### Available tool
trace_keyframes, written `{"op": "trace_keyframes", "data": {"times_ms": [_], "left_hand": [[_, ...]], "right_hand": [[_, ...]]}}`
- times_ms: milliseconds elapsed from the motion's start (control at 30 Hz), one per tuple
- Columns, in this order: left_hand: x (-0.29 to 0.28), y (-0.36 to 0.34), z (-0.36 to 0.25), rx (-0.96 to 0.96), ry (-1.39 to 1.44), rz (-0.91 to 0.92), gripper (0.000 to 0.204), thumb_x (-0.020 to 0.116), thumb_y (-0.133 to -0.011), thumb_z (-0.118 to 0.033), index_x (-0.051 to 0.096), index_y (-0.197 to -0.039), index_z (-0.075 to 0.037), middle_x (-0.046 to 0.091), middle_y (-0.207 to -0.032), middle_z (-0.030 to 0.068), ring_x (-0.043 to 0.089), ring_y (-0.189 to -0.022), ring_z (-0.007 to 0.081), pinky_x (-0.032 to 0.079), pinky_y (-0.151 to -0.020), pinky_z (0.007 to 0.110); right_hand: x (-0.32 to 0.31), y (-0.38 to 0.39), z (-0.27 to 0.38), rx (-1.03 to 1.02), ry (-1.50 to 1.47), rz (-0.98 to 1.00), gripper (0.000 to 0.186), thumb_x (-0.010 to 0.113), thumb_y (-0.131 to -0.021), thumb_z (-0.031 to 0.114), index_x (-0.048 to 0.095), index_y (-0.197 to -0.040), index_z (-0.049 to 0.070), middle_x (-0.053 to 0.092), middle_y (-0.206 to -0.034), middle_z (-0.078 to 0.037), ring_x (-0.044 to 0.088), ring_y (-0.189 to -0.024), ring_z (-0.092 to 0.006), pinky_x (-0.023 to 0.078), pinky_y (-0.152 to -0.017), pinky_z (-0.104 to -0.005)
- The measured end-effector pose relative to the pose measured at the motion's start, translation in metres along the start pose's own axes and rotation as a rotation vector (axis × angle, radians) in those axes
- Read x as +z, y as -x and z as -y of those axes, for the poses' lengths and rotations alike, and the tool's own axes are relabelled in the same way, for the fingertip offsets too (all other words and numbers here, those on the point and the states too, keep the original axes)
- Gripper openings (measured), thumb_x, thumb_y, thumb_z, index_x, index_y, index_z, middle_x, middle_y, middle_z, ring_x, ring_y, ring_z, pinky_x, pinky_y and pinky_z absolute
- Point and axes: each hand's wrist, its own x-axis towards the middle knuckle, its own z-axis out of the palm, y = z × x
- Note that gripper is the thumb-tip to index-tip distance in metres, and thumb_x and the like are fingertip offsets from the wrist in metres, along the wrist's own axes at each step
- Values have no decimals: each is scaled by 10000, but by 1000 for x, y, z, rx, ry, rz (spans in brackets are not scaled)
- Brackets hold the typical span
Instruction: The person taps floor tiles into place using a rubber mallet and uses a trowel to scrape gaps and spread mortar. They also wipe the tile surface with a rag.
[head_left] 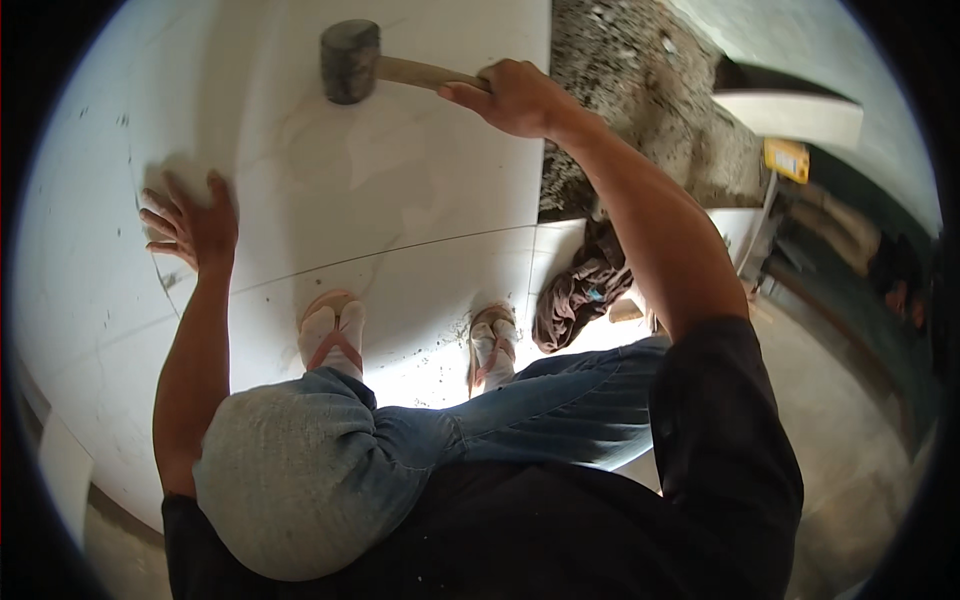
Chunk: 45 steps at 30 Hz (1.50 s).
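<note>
Head-worn fisheye looks down from above; knee (pixel 300 480) near, both hands (pixel 522 97) farther.

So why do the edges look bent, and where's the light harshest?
In the head view, the fisheye lens bows straight edges toward the rim; glare whites out tiles between the feet; soft shadow falls beside the left hand; the right edge is dim.

A dark cloth (pixel 580 298) lies crumpled toward the right, a small blue patch (pixel 596 295) showing among its folds. Farther right, a yellow object (pixel 786 160) shows by the upper end of a thin pole (pixel 760 224), just below a pale slab (pixel 795 115). Beyond them stands a dark green panel (pixel 872 183), with dull floor (pixel 825 375) nearer the lower right
</note>
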Motion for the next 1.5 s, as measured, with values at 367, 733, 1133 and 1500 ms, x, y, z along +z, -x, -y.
{"op": "trace_keyframes", "data": {"times_ms": [367, 733, 1133, 1500], "left_hand": [[-60, 45, -95, 859, -19, 364, 790, 543, -865, -471, 196, -1519, -194, 88, -1584, 147, 89, -1448, 384, 82, -1125, 617], [-50, 50, -87, 1007, 3, 198, 813, 538, -867, -450, 162, -1519, -143, 72, -1573, 189, 45, -1447, 404, 55, -1125, 610], [-45, 104, -118, 917, 79, 189, 786, 522, -877, -426, 183, -1511, -108, 81, -1560, 216, 41, -1445, 411, 39, -1118, 620], [-50, 105, -116, 1018, -25, 230, 819, 543, -835, -491, 224, -1508, -149, 85, -1563, 212, 58, -1436, 438, 61, -1086, 669]], "right_hand": [[39, 12, -42, -1, -256, -365, 716, 445, -897, 660, 652, -829, -22, 647, -709, -214, 657, -704, -354, 528, -694, -427], [59, 122, -146, 212, -316, -233, 684, 425, -908, 664, 632, -865, 13, 612, -679, -115, 636, -637, -271, 507, -612, -416], [144, 171, -139, 592, -1377, -591, 646, 387, -930, 647, 495, -853, 14, 439, -564, -3, 419, -403, -97, 369, -374, -286], [134, 160, -158, 526, -1442, -448, 563, 418, -950, 589, 464, -814, 44, 444, -578, -16, 433, -429, -112, 401, -392, -303]]}}
